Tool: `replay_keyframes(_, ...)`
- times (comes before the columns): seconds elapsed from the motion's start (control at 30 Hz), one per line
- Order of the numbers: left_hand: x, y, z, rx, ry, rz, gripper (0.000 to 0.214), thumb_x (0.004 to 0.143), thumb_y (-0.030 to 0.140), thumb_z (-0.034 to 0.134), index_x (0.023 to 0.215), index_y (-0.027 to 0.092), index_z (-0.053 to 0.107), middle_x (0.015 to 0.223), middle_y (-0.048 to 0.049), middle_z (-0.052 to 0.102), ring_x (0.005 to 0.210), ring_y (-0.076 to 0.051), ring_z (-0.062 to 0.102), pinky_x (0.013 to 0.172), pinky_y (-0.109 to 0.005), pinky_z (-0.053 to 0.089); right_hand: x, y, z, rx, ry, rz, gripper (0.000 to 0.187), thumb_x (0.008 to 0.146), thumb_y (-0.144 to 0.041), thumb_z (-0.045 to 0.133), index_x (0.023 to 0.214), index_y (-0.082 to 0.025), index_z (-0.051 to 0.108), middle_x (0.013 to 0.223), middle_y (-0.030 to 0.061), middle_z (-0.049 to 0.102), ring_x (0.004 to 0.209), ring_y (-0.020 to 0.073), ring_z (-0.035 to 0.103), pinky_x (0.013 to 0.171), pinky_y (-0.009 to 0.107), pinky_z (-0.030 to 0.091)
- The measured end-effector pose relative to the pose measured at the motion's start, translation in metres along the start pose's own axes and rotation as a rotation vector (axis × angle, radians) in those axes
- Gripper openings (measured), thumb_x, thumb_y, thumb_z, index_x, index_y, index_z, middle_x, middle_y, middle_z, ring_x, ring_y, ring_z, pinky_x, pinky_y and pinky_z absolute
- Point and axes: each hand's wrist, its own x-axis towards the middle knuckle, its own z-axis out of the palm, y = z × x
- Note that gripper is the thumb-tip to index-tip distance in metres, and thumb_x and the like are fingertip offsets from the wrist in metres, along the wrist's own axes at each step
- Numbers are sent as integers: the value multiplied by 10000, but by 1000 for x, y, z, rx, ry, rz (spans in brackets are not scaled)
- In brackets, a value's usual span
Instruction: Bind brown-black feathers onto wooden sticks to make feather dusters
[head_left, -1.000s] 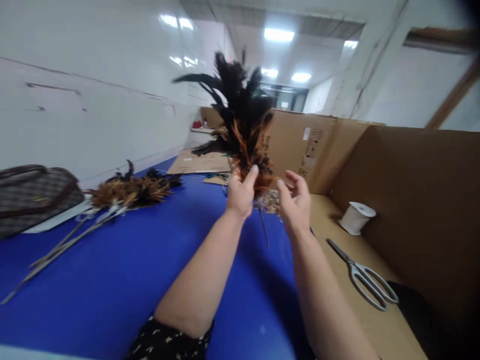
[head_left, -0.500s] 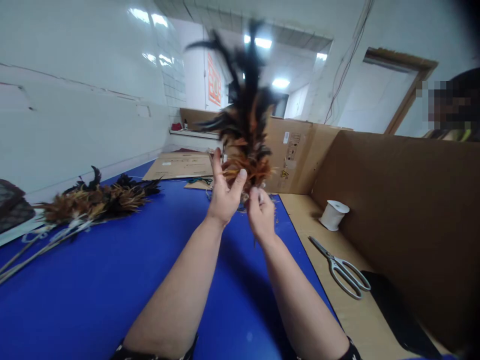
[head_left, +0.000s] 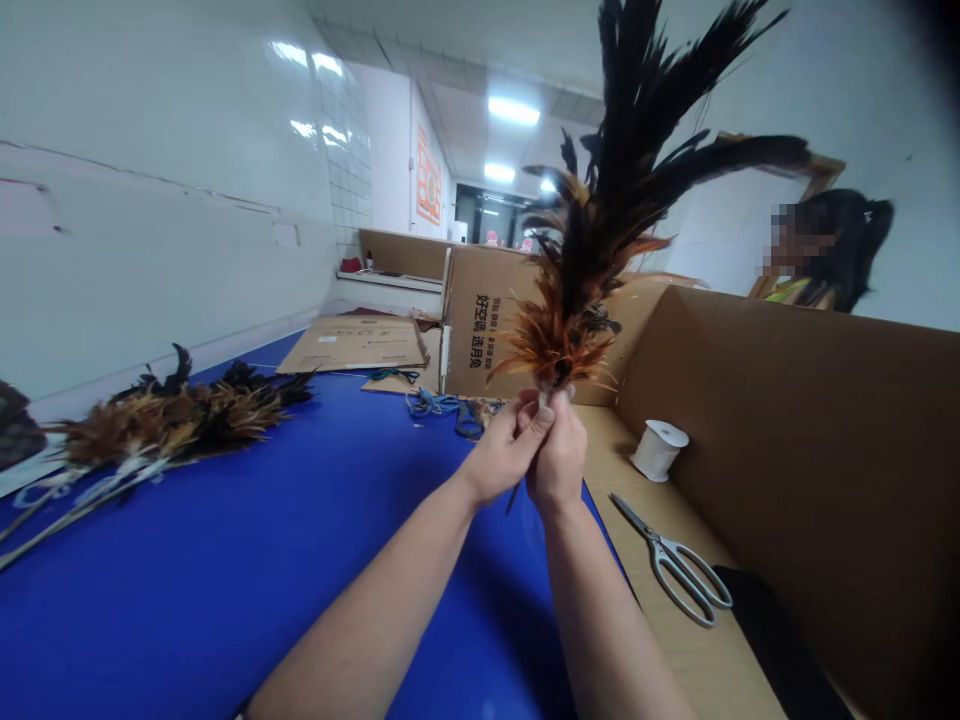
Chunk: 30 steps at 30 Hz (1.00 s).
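Note:
A feather duster (head_left: 574, 300) with long black plumes and a rust-brown collar of short feathers stands raised over the blue table, leaning to the right. My left hand (head_left: 504, 447) is closed around its base from the left. Close against it, my right hand (head_left: 559, 455) grips the same base, fingers pinched just below the brown feathers. A thin dark stick end pokes out beneath the hands. What lies between my fingers is mostly hidden. At the left lie more feather dusters (head_left: 180, 410) with pale sticks and white ties.
Scissors (head_left: 675, 565) and a white ribbon spool (head_left: 660, 450) rest on cardboard at the right, beside a tall cardboard wall (head_left: 810, 420). Flat cardboard (head_left: 352, 342) and blue-handled tools (head_left: 435, 403) lie farther back on the blue table (head_left: 247, 560). A person (head_left: 840, 250) is beyond the wall.
The feather duster has swung from leaning left to leaning right. My left hand, spread beside the feathers before, has come down and closed at the base next to my right hand.

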Motion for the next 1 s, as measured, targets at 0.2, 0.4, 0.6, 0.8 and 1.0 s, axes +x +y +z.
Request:
replay_keyframes(0.2,-6,-6,25,94,229,-29,561,981,733,732,1166,204,728,1063,-71,777,1011,-223,702,983,-347,552,-3,-19,0,96,-38,45,678,1052,-790,475,946,-185,762,677,15,614,635,178,579,624,330,494)
replay_keyframes(0.4,-8,-7,26,104,229,-6,618,988,749,710,1250,191,671,1015,-54,736,935,-199,667,917,-336,548,-4,-23,-1,19,-69,-22,605,1076,-718,491,958,-180,741,709,10,623,652,169,583,635,322,490)
replay_keyframes(0.6,-7,-8,20,161,228,45,594,1012,757,670,1222,201,670,972,-61,722,871,-205,652,875,-350,535,-3,-25,0,-43,-104,-107,538,1112,-640,488,819,-219,651,724,12,623,712,175,606,768,343,538)
replay_keyframes(0.8,-7,-11,15,189,209,56,574,1029,731,664,1256,204,651,1017,-75,744,902,-217,680,881,-352,538,-3,-26,1,-95,-95,-138,509,1110,-596,497,763,-234,586,725,11,623,726,174,616,762,339,532)
replay_keyframes(1.0,-6,-2,7,312,146,95,494,1066,672,629,1221,204,654,1071,-94,761,970,-239,719,936,-383,566,-4,-22,3,-62,-110,-103,450,1102,-603,506,933,-216,662,761,-3,594,764,182,608,800,354,549)
